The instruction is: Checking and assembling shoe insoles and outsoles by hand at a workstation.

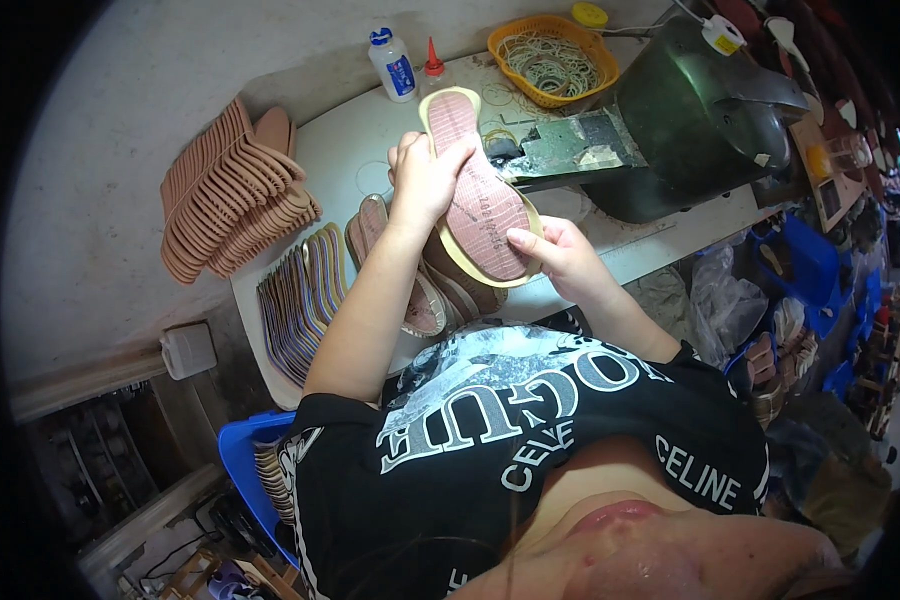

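Both hands hold a shoe sole [482, 215], its pink, lined face up toward me and a cream-yellow rim around it. My left hand [432, 178] grips its narrow middle, thumb on the face and fingers behind. My right hand [558, 257] pinches the wide lower end between thumb and fingers. Just right of the sole is the flat metal arm of a dark green machine [690, 120]; I cannot tell if they touch. Below my left wrist lie several similar soles [425, 310] with stitched edges, partly hidden by my forearm.
Left on the white table [345, 150] stand a stack of tan soles [225, 200] and a row of thin edge-on soles [295, 300]. At the back are a white bottle [394, 70], a red-tipped bottle [434, 66] and an orange basket [497, 62] of cords. A blue bin [238, 450] stands lower left.
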{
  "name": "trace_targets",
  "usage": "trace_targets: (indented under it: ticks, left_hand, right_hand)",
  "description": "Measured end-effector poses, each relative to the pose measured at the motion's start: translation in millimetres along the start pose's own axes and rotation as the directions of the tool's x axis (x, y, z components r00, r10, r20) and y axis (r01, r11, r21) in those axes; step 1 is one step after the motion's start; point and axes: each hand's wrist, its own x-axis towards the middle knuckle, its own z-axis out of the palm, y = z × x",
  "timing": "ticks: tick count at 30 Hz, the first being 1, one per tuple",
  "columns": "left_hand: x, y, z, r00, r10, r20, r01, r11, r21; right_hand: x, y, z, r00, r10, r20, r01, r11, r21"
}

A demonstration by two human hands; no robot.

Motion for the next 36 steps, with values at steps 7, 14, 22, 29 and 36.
trace_targets:
  ticks: [7,14,22,29,36]
  left_hand:
    - [10.3,9.2,1.7,0.996,0.000,-0.087,0.010,0.993,0.114]
    - [30.9,-4.9,-8.8,0.977,-0.193,0.088,0.186,0.979,0.079]
    - [64.1,9.9,-52.3,0.640,0.356,0.681,-0.515,0.856,0.037]
    - [85.5,26.7,-61.8,0.523,0.173,0.834,-0.454,0.885,0.101]
    - [82.7,20.5,-68.0,0.513,0.075,0.855,-0.265,0.961,0.075]
  right_hand:
    - [1.7,1.8,8.3,0.996,0.084,-0.028,-0.084,0.996,-0.010]
    - [11.7,-2.2,34.3,0.989,0.066,-0.135,-0.050,0.992,0.116]
    - [37.3,-6.7,35.1,0.989,0.037,-0.144,-0.013,0.986,0.165]
    - [41.3,-16.3,39.3,0.966,0.067,-0.250,-0.024,0.985,0.172]
    - [44.3,-19.0,37.7,0.966,0.110,-0.234,-0.062,0.977,0.203]
